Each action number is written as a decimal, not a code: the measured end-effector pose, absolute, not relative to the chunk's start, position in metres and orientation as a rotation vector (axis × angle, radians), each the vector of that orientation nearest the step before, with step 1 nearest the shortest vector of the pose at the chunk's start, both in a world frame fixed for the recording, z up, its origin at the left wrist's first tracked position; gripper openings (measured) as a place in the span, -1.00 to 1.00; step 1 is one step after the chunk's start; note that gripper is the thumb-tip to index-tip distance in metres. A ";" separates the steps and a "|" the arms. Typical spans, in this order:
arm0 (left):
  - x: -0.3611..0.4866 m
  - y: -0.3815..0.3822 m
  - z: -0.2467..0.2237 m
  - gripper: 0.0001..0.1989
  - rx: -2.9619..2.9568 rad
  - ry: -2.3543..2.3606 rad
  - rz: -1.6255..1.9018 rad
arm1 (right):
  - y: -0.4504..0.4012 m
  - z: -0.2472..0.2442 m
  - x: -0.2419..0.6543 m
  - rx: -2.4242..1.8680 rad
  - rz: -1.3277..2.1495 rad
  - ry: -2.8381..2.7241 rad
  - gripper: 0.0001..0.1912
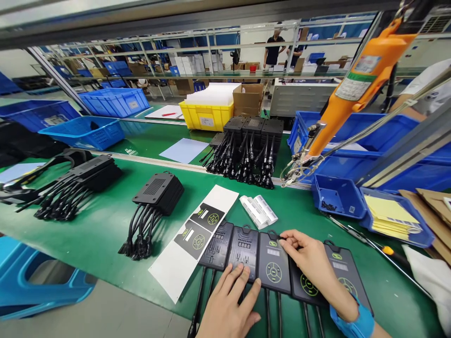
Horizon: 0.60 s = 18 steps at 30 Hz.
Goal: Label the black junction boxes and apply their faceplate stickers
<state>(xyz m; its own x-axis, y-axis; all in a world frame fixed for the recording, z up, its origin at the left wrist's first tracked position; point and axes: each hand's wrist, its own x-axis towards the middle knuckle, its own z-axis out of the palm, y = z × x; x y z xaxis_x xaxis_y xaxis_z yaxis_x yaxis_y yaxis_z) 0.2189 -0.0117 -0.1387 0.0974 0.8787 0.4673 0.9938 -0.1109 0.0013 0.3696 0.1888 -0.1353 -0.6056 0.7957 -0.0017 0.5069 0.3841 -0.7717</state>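
Several black control boxes lie side by side, cables toward me. My left hand (234,300) rests with fingers spread on the lower edge of a box without a label (243,249). The thumb and fingers of my right hand (287,240) are pinched at the upper right corner of a labelled box (274,265); what they hold, if anything, is too small to make out. A blue band circles my right wrist. Left of the row, a white sheet with two black labels (202,230) partly covers another unlabelled box (216,246).
An orange electric screwdriver (352,89) hangs at upper right. Behind the row are white rolls (259,211), stacked black boxes (253,126) and a yellow bin (206,115). Blue trays (338,195) stand at right. More cabled boxes (158,192) sit at left.
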 end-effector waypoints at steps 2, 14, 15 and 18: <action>0.219 -0.013 -0.139 -0.66 -2.069 -1.856 -0.515 | 0.189 -0.138 0.372 -1.053 0.821 -2.386 -0.67; 0.222 -0.013 -0.140 -0.47 -2.083 -1.902 -0.527 | 0.126 -0.138 0.384 -0.169 0.332 -2.976 0.13; 0.222 -0.014 -0.140 -0.42 -2.090 -1.907 -0.526 | 0.121 -0.138 0.387 -0.130 0.379 -2.977 0.07; 0.218 -0.017 -0.138 -0.34 -2.168 -1.920 -0.526 | 0.116 -0.128 0.401 -0.018 0.697 -2.976 -0.14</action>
